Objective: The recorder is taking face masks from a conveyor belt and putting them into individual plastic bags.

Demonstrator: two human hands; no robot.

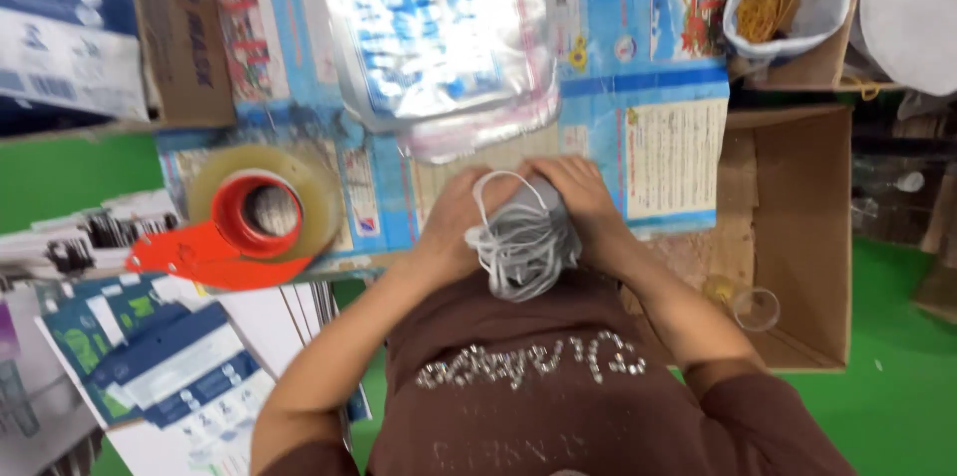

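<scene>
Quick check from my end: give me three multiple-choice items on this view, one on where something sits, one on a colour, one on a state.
1. Where is the tape roll relative to the hands?
A. at the picture's left of them
B. at the picture's right of them
C. in the cardboard box

2. What colour is the tape dispenser holding the roll?
A. blue
B. red-orange
C. black

3. What are the left hand and right hand doing?
A. resting flat and empty
B. both closed around one grey bundle of masks with white loops
C. each holding a separate thing

Answers: 1 A, the roll lies on the printed sheets at the picture's left of the hands. 2 B, its handle and core are red-orange. 3 B, both hands clasp the same bundle in front of the chest.
</scene>
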